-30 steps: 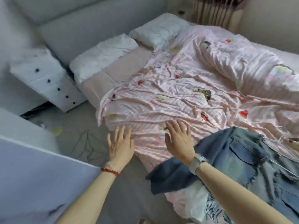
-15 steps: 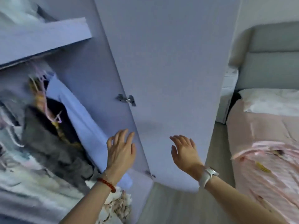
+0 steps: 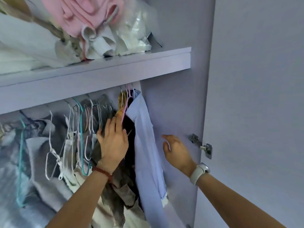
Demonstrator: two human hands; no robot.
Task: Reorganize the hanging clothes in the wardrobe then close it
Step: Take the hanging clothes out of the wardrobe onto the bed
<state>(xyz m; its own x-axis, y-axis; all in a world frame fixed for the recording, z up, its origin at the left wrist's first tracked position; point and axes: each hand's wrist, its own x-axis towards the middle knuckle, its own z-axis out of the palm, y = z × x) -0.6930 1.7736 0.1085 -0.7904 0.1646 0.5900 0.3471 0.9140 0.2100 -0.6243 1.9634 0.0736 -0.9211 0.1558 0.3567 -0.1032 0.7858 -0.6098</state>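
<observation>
The wardrobe stands open before me, its door [image 3: 255, 96] swung out on the right. Several garments hang crowded below the shelf [image 3: 98, 69] on thin wire hangers [image 3: 80, 129]. A light blue shirt [image 3: 146, 153] hangs rightmost, next to a dark garment [image 3: 130, 129]. My left hand [image 3: 113, 142], red bead bracelet at the wrist, presses flat with straight fingers against the grey-brown clothes [image 3: 118, 186] beside the dark garment. My right hand [image 3: 176, 150], with a white watch, hovers just right of the blue shirt, fingers loosely bent, holding nothing.
The shelf above carries a pile of pink [image 3: 79, 14] and white [image 3: 24, 46] fabric and a plastic bag [image 3: 136, 30]. A metal hinge [image 3: 200, 145] sits on the wardrobe side panel close to my right hand.
My view swung from the bed to the open wardrobe and up to the hanging rail. Both hands rose; the left now presses on the hanging clothes, the right is beside the blue shirt.
</observation>
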